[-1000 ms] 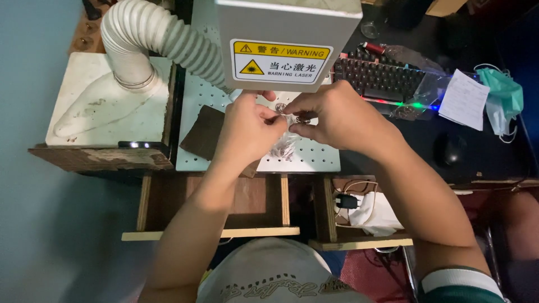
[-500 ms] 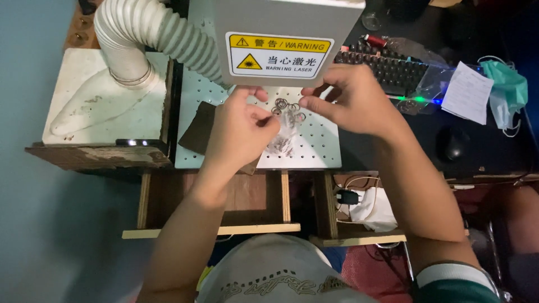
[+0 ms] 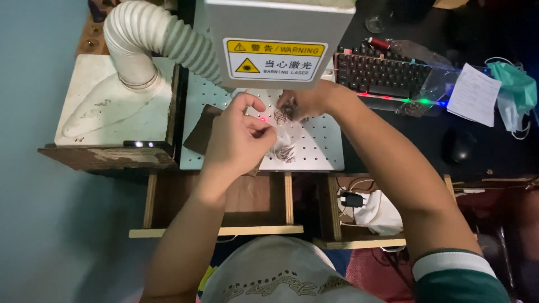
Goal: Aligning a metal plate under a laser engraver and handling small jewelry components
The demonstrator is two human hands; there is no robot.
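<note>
Perforated plate: a pale, flat metal plate [image 3: 314,147] with a regular grid of small round holes, lying on the counter under the machine head.
Machine head: a grey box-shaped housing [image 3: 281,39] with a yellow and white warning sticker, overhanging the far edge of the plate.
Hose: a ribbed, off-white flexible hose [image 3: 151,42], bent in a curve and running to the left side of the machine head, above a worn white board [image 3: 109,106].
Clear bag: a small crinkled transparent plastic bag [image 3: 282,147] holding dark, small metallic-looking pieces, resting on the plate near its front edge, between the two hands.
Left hand: the left hand [image 3: 238,140] is curled, thumb and forefinger pinched on the upper edge of the clear bag; a small red light dot [image 3: 262,119] shows just beside its fingertips.
Right hand: the right hand [image 3: 303,104] is partly under the machine head, fingers bent around a few of the dark small pieces [image 3: 281,115] at the far part of the plate; how tightly it closes I cannot tell.
Dark card: a brown flat rectangular piece [image 3: 197,130] lies at the plate's left edge, partly hidden by the left hand.
Keyboard: a dark keyboard [image 3: 382,73] with coloured glow sits at the right far side of the counter.
</note>
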